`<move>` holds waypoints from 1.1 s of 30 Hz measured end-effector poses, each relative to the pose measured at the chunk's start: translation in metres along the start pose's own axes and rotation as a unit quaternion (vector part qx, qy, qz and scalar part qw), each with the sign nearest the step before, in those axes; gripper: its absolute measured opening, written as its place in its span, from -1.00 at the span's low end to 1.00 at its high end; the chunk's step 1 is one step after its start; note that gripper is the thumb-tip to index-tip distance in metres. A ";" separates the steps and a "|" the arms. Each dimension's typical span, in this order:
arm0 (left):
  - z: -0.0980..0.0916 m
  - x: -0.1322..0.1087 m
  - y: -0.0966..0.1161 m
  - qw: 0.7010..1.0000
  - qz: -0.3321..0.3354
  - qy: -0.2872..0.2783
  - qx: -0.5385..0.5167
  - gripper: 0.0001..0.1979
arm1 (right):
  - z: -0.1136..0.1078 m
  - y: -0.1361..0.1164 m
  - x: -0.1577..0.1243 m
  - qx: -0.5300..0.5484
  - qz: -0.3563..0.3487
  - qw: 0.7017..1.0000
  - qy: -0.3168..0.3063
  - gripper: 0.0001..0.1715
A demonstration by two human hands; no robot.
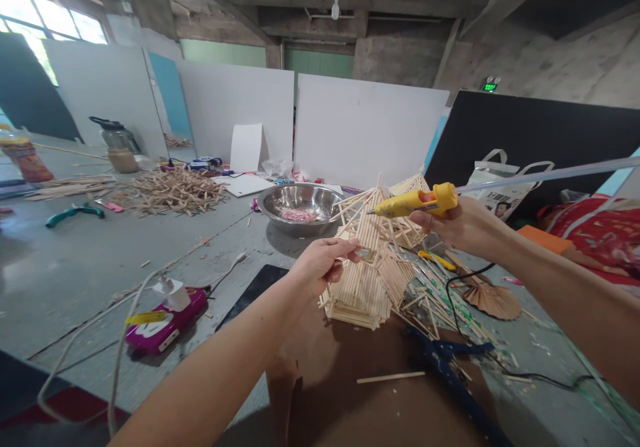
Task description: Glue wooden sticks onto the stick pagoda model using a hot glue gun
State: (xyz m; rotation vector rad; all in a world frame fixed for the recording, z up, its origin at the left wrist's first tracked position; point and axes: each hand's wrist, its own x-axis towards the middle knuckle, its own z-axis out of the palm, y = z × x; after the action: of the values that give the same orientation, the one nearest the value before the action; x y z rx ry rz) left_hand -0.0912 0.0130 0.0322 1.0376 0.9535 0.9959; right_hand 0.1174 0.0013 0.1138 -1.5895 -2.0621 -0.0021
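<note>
A yellow glue gun [417,201] with a long clear glue stick out of its back is held in my right hand [463,223], its nozzle pointing left at the upper part of a stick model. The model [363,293], built of thin wooden sticks in sloping tiers, stands on a brown board [350,393]. My left hand [325,263] is closed in a pinch at the model's left side, just below the nozzle; what lies between its fingertips is too small to make out.
Behind the model sits a steel bowl [300,210]. A purple power strip [167,320] with cables lies left, blue pliers [450,373] right. Loose sticks [177,190] are heaped at the back left. A yellow cutter [437,260] and a black cord lie among scraps on the right.
</note>
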 end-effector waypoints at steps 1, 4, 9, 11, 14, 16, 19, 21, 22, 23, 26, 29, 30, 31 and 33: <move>0.000 0.000 0.000 1.000 0.000 0.000 0.000 -0.78 | 0.001 0.000 0.000 0.002 0.001 1.000 -0.001 -0.53; 0.001 -0.001 0.001 1.000 0.001 0.000 0.000 -0.78 | 0.002 -0.001 0.001 0.003 0.009 1.000 -0.019 -0.50; -0.003 0.001 -0.003 1.000 0.004 -0.004 0.004 -0.76 | 0.001 -0.004 0.000 -0.009 0.008 1.000 -0.016 -0.52; -0.006 0.002 -0.006 1.000 0.005 -0.009 0.008 -0.74 | 0.000 -0.004 -0.001 -0.005 0.008 1.000 -0.012 -0.54; -0.009 0.002 -0.010 1.000 0.011 -0.023 0.016 -0.73 | 0.000 -0.002 -0.002 0.005 0.012 1.000 -0.012 -0.54; -0.008 0.001 -0.012 0.999 0.029 -0.023 0.026 -0.74 | 0.000 0.000 -0.002 0.007 0.014 1.000 -0.010 -0.54; -0.003 0.001 -0.013 0.995 0.077 0.005 0.063 -0.75 | 0.002 0.002 -0.001 0.009 0.001 1.000 -0.001 -0.55; -0.001 0.001 -0.013 0.990 0.102 0.033 0.096 -0.75 | 0.003 0.004 -0.001 0.014 -0.011 1.000 0.001 -0.56; 0.000 0.002 -0.014 0.987 0.109 0.045 0.109 -0.75 | 0.003 0.004 0.000 0.016 -0.012 1.000 0.001 -0.57; 0.000 0.002 -0.014 0.985 0.115 0.052 0.120 -0.74 | 0.004 0.005 0.000 0.017 -0.009 1.000 0.001 -0.58; 0.000 0.003 -0.015 0.980 0.127 0.061 0.138 -0.73 | 0.004 0.007 0.001 0.015 0.006 1.000 -0.002 -0.57; -0.001 0.003 -0.015 0.978 0.139 0.061 0.145 -0.72 | 0.003 0.009 0.001 0.009 0.004 1.000 -0.001 -0.57; -0.001 0.003 -0.015 0.977 0.141 0.060 0.146 -0.72 | 0.003 0.010 0.001 0.006 0.004 1.000 0.000 -0.57; -0.001 0.002 -0.015 0.977 0.142 0.059 0.148 -0.72 | 0.003 0.011 0.001 0.006 0.002 1.000 0.001 -0.57; -0.001 0.002 -0.015 0.976 0.143 0.060 0.152 -0.71 | 0.003 0.013 0.001 0.014 -0.003 1.000 0.002 -0.56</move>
State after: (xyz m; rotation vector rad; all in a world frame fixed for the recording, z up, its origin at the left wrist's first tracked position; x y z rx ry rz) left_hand -0.0887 0.0119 0.0174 1.4133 1.1001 1.1832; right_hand 0.1276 0.0070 0.1070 -1.5648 -2.0559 0.0198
